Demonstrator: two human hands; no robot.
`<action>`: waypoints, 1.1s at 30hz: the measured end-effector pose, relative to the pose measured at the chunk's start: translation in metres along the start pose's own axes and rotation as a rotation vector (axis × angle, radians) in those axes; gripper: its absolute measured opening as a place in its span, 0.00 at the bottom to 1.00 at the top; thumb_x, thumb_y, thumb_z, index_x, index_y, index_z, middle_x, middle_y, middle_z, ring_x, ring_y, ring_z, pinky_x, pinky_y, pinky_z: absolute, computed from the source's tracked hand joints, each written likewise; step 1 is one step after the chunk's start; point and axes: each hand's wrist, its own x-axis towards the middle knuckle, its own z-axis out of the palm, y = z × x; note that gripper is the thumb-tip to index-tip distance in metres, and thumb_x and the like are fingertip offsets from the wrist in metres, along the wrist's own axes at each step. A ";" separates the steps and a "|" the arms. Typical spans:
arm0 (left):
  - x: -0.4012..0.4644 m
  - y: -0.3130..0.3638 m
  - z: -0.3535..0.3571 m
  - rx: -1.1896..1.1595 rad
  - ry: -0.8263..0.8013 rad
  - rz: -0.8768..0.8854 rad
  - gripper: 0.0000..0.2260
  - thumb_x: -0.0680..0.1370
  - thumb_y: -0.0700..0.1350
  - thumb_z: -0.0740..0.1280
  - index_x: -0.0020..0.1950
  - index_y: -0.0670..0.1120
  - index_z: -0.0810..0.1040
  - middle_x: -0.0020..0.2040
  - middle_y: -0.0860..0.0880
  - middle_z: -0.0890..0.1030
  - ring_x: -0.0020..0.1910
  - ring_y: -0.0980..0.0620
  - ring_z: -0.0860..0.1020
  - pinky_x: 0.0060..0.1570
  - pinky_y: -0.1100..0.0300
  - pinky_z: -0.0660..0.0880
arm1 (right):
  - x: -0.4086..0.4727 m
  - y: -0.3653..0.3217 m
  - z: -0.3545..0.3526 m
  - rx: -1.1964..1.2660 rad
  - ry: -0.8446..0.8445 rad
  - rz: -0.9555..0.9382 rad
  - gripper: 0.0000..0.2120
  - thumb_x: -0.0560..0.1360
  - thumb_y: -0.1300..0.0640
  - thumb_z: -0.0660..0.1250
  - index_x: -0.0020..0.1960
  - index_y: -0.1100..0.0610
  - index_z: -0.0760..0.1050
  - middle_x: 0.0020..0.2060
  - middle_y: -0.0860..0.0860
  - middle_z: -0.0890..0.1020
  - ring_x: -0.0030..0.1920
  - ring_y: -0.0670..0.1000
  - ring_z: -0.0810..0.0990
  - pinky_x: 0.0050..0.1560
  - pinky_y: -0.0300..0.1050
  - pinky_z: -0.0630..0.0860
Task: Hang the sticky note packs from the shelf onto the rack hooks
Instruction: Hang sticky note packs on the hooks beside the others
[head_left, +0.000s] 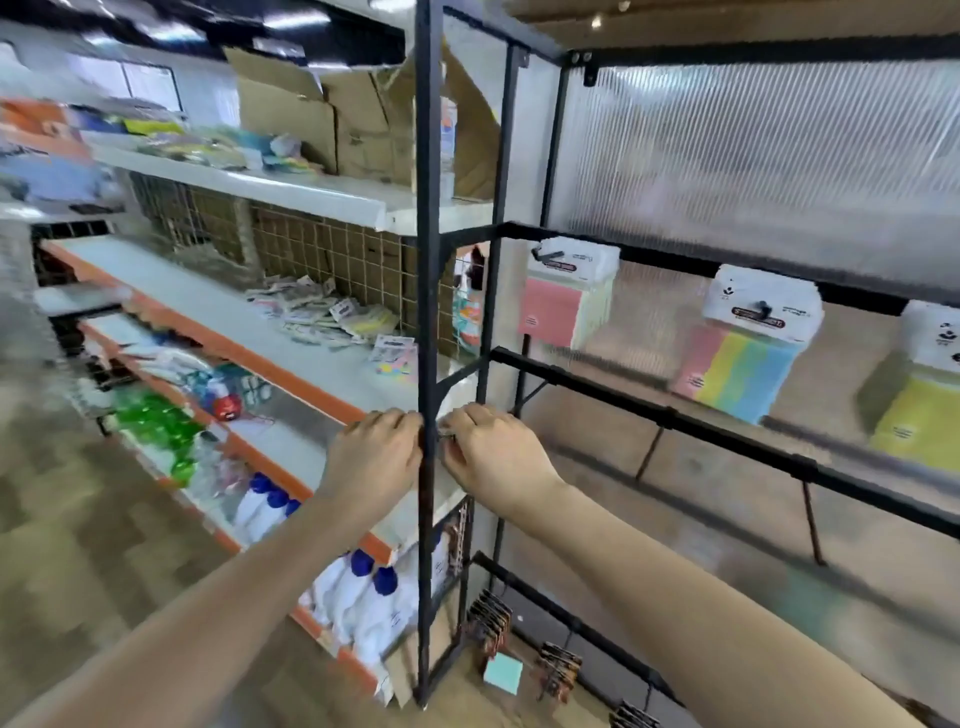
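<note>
Both my hands meet at the black front post (429, 291) of the rack, at the height of the lower shelf edge. My right hand (493, 454) pinches a small shiny item (447, 438) just right of the post; blur hides what it is. My left hand (376, 454) has its fingers curled against the post's left side, with the fingertips hidden behind it. Loose sticky note packs (322, 317) lie in a heap on the white shelf (197, 291). Three packs hang on the rack's upper bar: a pink one (569, 301), a rainbow one (748, 353) and a yellow one (922, 395).
The middle rack bar (675, 415) carries bare hooks (649, 454). Small dark items (488, 623) hang on the bottom bar. White bottles with blue caps (363, 597) and green bottles (156, 426) fill the lower shelves. Cardboard boxes (311, 114) stand on top.
</note>
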 end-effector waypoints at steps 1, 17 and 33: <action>0.000 -0.016 0.003 0.002 -0.006 -0.011 0.04 0.74 0.41 0.66 0.47 0.44 0.79 0.40 0.46 0.81 0.39 0.43 0.81 0.33 0.53 0.76 | 0.010 -0.010 0.009 0.011 -0.005 -0.010 0.14 0.79 0.53 0.58 0.59 0.59 0.75 0.53 0.56 0.79 0.56 0.59 0.76 0.53 0.52 0.72; 0.049 -0.249 0.064 -0.033 -0.149 -0.028 0.11 0.78 0.46 0.56 0.60 0.50 0.72 0.55 0.51 0.78 0.55 0.49 0.77 0.44 0.57 0.74 | 0.176 -0.101 0.143 0.100 -0.224 0.183 0.15 0.79 0.53 0.57 0.63 0.58 0.71 0.57 0.55 0.76 0.58 0.57 0.74 0.52 0.49 0.73; 0.133 -0.351 0.141 -0.118 -0.201 -0.042 0.14 0.78 0.46 0.57 0.63 0.49 0.73 0.58 0.50 0.77 0.57 0.48 0.76 0.46 0.54 0.74 | 0.308 -0.103 0.258 0.128 -0.345 0.340 0.14 0.79 0.53 0.57 0.61 0.58 0.72 0.58 0.56 0.76 0.60 0.57 0.73 0.54 0.49 0.72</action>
